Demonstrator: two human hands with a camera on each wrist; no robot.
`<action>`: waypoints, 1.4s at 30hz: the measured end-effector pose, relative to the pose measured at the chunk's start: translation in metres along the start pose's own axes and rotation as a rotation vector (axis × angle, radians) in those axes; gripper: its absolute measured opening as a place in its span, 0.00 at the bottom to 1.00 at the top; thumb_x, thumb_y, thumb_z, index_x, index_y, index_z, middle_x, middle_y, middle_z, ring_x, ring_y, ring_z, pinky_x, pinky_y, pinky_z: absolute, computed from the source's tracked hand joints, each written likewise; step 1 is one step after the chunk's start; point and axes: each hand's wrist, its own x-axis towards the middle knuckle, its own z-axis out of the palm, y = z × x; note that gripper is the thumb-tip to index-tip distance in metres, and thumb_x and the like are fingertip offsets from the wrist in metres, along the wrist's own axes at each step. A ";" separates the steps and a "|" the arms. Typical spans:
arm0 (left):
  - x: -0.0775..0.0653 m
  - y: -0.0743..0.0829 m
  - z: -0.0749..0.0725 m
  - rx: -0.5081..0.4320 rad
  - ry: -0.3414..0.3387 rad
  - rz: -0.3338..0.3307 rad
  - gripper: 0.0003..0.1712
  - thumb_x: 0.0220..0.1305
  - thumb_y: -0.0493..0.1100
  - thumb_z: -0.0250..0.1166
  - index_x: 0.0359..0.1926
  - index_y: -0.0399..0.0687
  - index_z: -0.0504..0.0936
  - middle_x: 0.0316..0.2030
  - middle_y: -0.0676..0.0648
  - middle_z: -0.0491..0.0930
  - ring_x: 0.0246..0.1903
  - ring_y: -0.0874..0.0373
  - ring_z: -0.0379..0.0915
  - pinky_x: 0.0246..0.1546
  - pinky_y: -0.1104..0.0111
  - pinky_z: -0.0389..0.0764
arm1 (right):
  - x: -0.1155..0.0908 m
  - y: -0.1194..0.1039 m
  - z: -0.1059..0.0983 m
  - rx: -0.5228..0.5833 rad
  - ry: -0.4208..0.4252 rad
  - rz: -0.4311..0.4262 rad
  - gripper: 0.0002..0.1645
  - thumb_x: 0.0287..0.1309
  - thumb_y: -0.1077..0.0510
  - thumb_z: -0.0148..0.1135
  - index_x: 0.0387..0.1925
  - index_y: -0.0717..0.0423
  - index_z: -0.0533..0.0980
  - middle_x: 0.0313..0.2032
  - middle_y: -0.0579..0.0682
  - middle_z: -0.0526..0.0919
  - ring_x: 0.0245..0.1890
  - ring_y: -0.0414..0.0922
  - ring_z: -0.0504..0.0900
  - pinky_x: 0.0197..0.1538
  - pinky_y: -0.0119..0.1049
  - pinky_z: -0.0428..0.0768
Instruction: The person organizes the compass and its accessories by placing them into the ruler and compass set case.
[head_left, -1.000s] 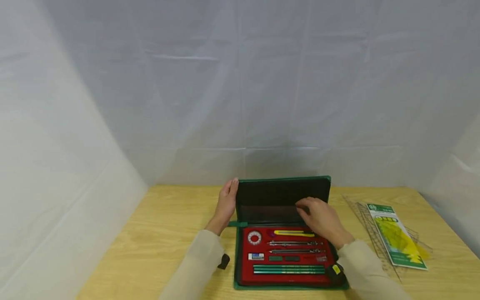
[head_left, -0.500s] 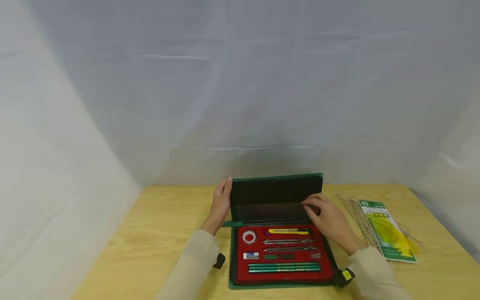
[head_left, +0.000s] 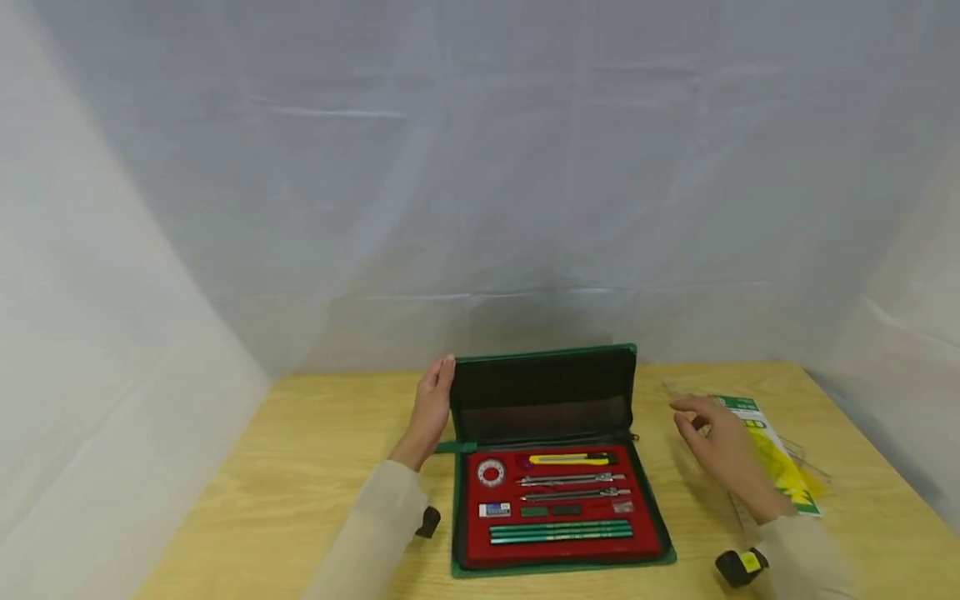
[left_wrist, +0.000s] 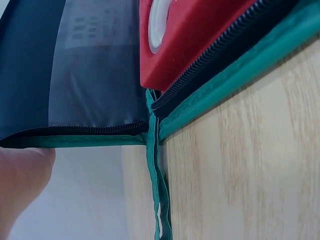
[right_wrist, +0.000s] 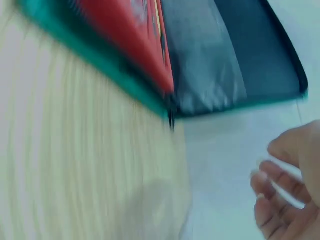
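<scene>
Two hands lie on either side of an unzipped green case (head_left: 562, 569) on the wooden table (head_left: 330, 450): the left hand (head_left: 426, 417) pinches the left edge of its raised lid (head_left: 543, 379), while the right hand (head_left: 723, 454) is apart from it, fingers loosely bent, with nothing visible in them. The case sits between the two, its hinge running side to side, and the red insert (head_left: 570, 553) faces up with pencils (head_left: 561, 532) lying parallel to that hinge. A yellow-and-green packet (head_left: 783, 468) lies to the right, its long axis slanting from far left to near right; the right hand is much nearer to it and overlaps it from the head camera, though whether they touch I cannot tell. That wide view hides details the wrist cameras give: on the left, a green strap (left_wrist: 159, 185) hanging at the hinge and a clear pocket (left_wrist: 95, 85) inside the lid; on the right, a blurred zipper pull (right_wrist: 171, 118) and a gap between thumb and fingertips. Neither wrist camera shows the packet.
</scene>
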 end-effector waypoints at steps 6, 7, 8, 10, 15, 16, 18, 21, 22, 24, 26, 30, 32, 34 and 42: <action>-0.007 0.013 -0.002 0.012 -0.024 0.006 0.20 0.70 0.51 0.42 0.42 0.38 0.69 0.46 0.42 0.66 0.54 0.53 0.57 0.62 0.54 0.56 | -0.019 0.025 -0.037 -0.119 -0.263 0.363 0.36 0.61 0.40 0.47 0.57 0.66 0.64 0.52 0.72 0.65 0.40 0.61 0.72 0.32 0.50 0.75; -0.008 0.013 -0.003 0.010 -0.023 0.007 0.20 0.70 0.51 0.42 0.41 0.37 0.68 0.45 0.41 0.65 0.54 0.52 0.57 0.62 0.54 0.56 | -0.021 0.028 -0.041 -0.134 -0.301 0.411 0.39 0.61 0.38 0.46 0.58 0.67 0.62 0.53 0.74 0.62 0.42 0.65 0.70 0.33 0.53 0.74; -0.009 0.014 -0.004 0.008 -0.018 0.009 0.20 0.70 0.51 0.42 0.42 0.37 0.68 0.46 0.41 0.65 0.55 0.52 0.57 0.62 0.54 0.55 | -0.022 0.032 -0.044 -0.150 -0.328 0.451 0.43 0.59 0.35 0.46 0.58 0.68 0.61 0.54 0.77 0.60 0.44 0.68 0.68 0.33 0.55 0.73; -0.010 0.012 -0.008 0.005 -0.014 0.013 0.21 0.70 0.52 0.42 0.42 0.36 0.68 0.47 0.39 0.65 0.55 0.51 0.57 0.62 0.52 0.54 | -0.025 0.039 -0.048 -0.171 -0.365 0.513 0.48 0.57 0.30 0.44 0.59 0.69 0.59 0.54 0.79 0.56 0.46 0.72 0.63 0.32 0.59 0.72; -0.009 -0.001 -0.015 0.021 0.011 0.013 0.25 0.69 0.56 0.42 0.47 0.38 0.68 0.53 0.38 0.65 0.58 0.52 0.55 0.64 0.52 0.52 | -0.029 0.048 -0.057 -0.181 -0.443 0.579 0.55 0.53 0.25 0.42 0.59 0.72 0.56 0.53 0.82 0.51 0.48 0.77 0.55 0.32 0.64 0.68; -0.009 -0.004 -0.016 0.027 0.019 0.014 0.25 0.68 0.57 0.42 0.47 0.38 0.69 0.53 0.39 0.65 0.58 0.52 0.55 0.64 0.53 0.53 | -0.029 0.049 -0.058 -0.179 -0.457 0.588 0.56 0.53 0.25 0.42 0.59 0.72 0.56 0.53 0.83 0.51 0.48 0.78 0.54 0.33 0.65 0.67; -0.007 -0.009 -0.017 0.046 0.031 0.015 0.26 0.68 0.59 0.42 0.47 0.40 0.69 0.52 0.41 0.66 0.57 0.53 0.57 0.63 0.54 0.54 | -0.030 0.050 -0.059 -0.188 -0.479 0.592 0.58 0.52 0.24 0.41 0.60 0.73 0.55 0.53 0.83 0.50 0.48 0.78 0.53 0.33 0.66 0.66; -0.006 -0.013 -0.017 0.056 0.044 0.022 0.27 0.67 0.61 0.42 0.45 0.42 0.70 0.48 0.43 0.68 0.56 0.55 0.58 0.62 0.55 0.57 | -0.031 0.053 -0.059 -0.206 -0.502 0.602 0.60 0.51 0.22 0.39 0.60 0.74 0.54 0.53 0.84 0.50 0.47 0.79 0.54 0.34 0.68 0.65; -0.006 -0.013 -0.017 0.055 0.042 0.025 0.27 0.67 0.61 0.42 0.44 0.42 0.70 0.46 0.43 0.67 0.54 0.55 0.59 0.61 0.55 0.57 | -0.031 0.053 -0.060 -0.208 -0.514 0.611 0.61 0.51 0.22 0.39 0.60 0.74 0.53 0.53 0.84 0.50 0.47 0.79 0.54 0.35 0.68 0.65; -0.006 -0.012 -0.016 0.052 0.046 0.027 0.26 0.67 0.61 0.42 0.44 0.42 0.70 0.46 0.44 0.67 0.54 0.55 0.59 0.61 0.55 0.57 | -0.031 0.054 -0.060 -0.222 -0.534 0.616 0.62 0.49 0.21 0.39 0.61 0.74 0.52 0.53 0.83 0.51 0.48 0.78 0.55 0.36 0.68 0.65; -0.006 -0.012 -0.015 0.043 0.042 0.027 0.26 0.67 0.60 0.42 0.43 0.40 0.69 0.44 0.42 0.66 0.52 0.53 0.59 0.60 0.55 0.58 | -0.031 0.055 -0.060 -0.234 -0.548 0.623 0.63 0.48 0.20 0.40 0.61 0.74 0.52 0.52 0.82 0.52 0.47 0.77 0.56 0.36 0.67 0.66; -0.006 -0.012 -0.013 0.030 0.038 0.023 0.26 0.68 0.59 0.42 0.45 0.39 0.69 0.46 0.41 0.67 0.54 0.53 0.59 0.61 0.54 0.57 | -0.033 0.058 -0.061 -0.250 -0.544 0.612 0.61 0.48 0.21 0.43 0.59 0.73 0.56 0.51 0.82 0.55 0.45 0.75 0.61 0.32 0.63 0.69; -0.006 -0.013 -0.012 0.022 0.034 0.032 0.26 0.68 0.59 0.43 0.44 0.39 0.69 0.46 0.41 0.67 0.53 0.53 0.59 0.61 0.55 0.57 | -0.033 0.059 -0.062 -0.247 -0.534 0.606 0.60 0.48 0.22 0.44 0.57 0.74 0.58 0.49 0.82 0.56 0.43 0.74 0.65 0.30 0.61 0.70; -0.008 -0.007 -0.010 0.016 0.019 0.030 0.24 0.68 0.57 0.42 0.43 0.39 0.70 0.44 0.41 0.67 0.52 0.53 0.59 0.60 0.56 0.58 | -0.034 0.060 -0.063 -0.246 -0.522 0.594 0.59 0.48 0.22 0.45 0.55 0.75 0.59 0.49 0.82 0.58 0.41 0.72 0.67 0.30 0.59 0.71; -0.016 0.012 -0.007 -0.002 -0.008 0.033 0.20 0.70 0.51 0.43 0.38 0.37 0.68 0.35 0.42 0.62 0.43 0.51 0.58 0.51 0.61 0.61 | -0.036 0.062 -0.063 -0.215 -0.508 0.621 0.60 0.49 0.23 0.45 0.58 0.75 0.56 0.51 0.83 0.54 0.42 0.71 0.68 0.26 0.56 0.71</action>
